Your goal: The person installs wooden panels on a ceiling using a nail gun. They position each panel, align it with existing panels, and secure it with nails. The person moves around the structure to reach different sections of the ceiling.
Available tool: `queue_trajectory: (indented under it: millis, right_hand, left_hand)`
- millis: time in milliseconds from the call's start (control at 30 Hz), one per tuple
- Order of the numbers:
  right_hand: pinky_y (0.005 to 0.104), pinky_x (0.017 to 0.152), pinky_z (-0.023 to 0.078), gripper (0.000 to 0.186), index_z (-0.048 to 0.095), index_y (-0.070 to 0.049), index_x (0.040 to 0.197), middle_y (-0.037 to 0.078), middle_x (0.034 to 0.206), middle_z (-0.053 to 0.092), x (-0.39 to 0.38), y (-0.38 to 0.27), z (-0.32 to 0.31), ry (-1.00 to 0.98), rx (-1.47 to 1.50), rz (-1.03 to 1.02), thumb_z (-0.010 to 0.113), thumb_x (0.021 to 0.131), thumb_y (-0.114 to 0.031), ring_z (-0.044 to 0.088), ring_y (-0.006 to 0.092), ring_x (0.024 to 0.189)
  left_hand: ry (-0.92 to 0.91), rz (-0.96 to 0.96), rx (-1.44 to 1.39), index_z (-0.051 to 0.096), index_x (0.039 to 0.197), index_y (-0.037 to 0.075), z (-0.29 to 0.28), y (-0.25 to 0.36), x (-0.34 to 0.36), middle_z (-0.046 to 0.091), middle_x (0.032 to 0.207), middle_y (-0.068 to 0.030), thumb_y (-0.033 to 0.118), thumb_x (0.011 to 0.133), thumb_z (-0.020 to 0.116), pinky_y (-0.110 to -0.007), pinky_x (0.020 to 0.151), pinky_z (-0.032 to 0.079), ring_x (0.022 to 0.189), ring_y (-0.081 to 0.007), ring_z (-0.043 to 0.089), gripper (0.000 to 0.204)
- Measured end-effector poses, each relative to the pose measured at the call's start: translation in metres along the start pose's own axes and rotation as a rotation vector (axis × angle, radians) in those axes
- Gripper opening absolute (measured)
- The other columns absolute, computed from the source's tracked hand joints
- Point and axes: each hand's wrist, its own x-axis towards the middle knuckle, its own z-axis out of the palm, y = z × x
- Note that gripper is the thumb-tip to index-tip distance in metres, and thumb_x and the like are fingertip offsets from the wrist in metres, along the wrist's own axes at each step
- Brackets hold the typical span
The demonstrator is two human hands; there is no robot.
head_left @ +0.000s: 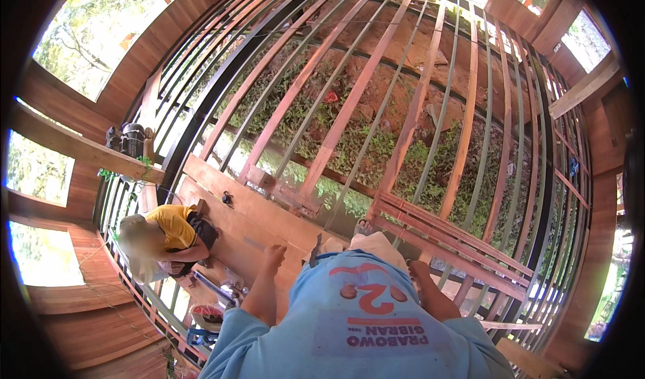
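Observation:
My left hand [273,254] is held out over the laid floor boards [252,207], its fingers curled; whatever may be in them is too small to make out. Low by my right hip hangs my right hand [420,270], with its fingers mostly hidden. It is nearest to a bundle of reddish wooden slats [453,239] lying across the floor beams. A dark flat strip [316,248] shows at my left side, apart from the left hand. My bare foot [363,228] is near the edge of the boards.
Ahead, bare wooden and metal beams [356,110] run over gaps above soil and plants. To the left crouches a person in a yellow shirt [178,226], beside a long metal tool [216,290]. A small black object [227,197] lies on the boards. A timber rail [80,144] crosses at left.

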Motion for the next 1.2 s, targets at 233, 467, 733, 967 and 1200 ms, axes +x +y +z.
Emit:
queue_trajectory:
  millis: [233, 467, 733, 967, 1200]
  right_hand:
    - [0.0394, 0.055, 0.049, 0.023, 0.071, -0.003, 0.096, 0.013, 0.072, 0.066, 0.062, -0.013, -0.124, 0.269, 0.917, 0.311, 0.055, 0.089, -0.017, 0.065, 0.0237, 0.063]
    - [0.0337, 0.056, 0.05, 0.026, 0.069, 0.0, 0.106, 0.01, 0.084, 0.067, 0.114, -0.059, -0.174, 0.248, 1.021, 0.213, 0.058, 0.093, -0.02, 0.064, 0.0181, 0.069]
    - [0.0298, 0.051, 0.045, 0.027, 0.068, -0.004, 0.108, 0.007, 0.079, 0.066, 0.147, -0.11, -0.192, 0.171, 1.118, 0.326, 0.057, 0.093, -0.023, 0.061, 0.0148, 0.062]
    - [0.0326, 0.052, 0.047, 0.03, 0.069, -0.004, 0.113, 0.008, 0.08, 0.067, 0.26, -0.182, -0.257, 0.142, 1.21, 0.534, 0.057, 0.093, -0.024, 0.062, 0.0174, 0.06]
    - [0.0325, 0.057, 0.049, 0.032, 0.069, -0.003, 0.119, 0.006, 0.081, 0.068, 0.379, -0.287, -0.408, 0.373, 1.24, 0.246, 0.056, 0.094, -0.019, 0.063, 0.0166, 0.064]
  left_hand:
    - [-0.02, 0.084, -0.053, 0.065, 0.125, 0.0, 0.055, 0.068, 0.017, 0.07, 0.097, -0.0102, 0.031, 0.093, 0.068, -0.032, 0.058, 0.049, 0.075, -0.018, 0.065, 0.044]
    - [-0.113, 0.125, 0.008, 0.064, 0.123, -0.006, 0.065, 0.118, 0.051, 0.071, 0.098, -0.0169, 0.028, 0.091, 0.07, -0.033, 0.069, 0.053, 0.079, -0.021, 0.067, 0.048]
    - [-0.15, -0.003, 0.144, 0.067, 0.121, 0.002, 0.032, 0.179, 0.154, 0.069, 0.097, -0.0088, 0.031, 0.091, 0.07, -0.031, 0.055, 0.048, 0.077, -0.0168, 0.066, 0.043]
    - [-0.175, 0.107, 0.09, 0.067, 0.12, 0.003, -0.006, 0.299, 0.279, 0.069, 0.095, -0.0083, 0.028, 0.09, 0.07, -0.031, 0.058, 0.051, 0.074, -0.0164, 0.067, 0.04]
    - [-0.046, 0.454, 0.185, 0.067, 0.12, 0.002, -0.1, 0.489, 0.407, 0.07, 0.093, -0.0055, 0.024, 0.094, 0.068, -0.028, 0.06, 0.05, 0.076, -0.0147, 0.067, 0.034]
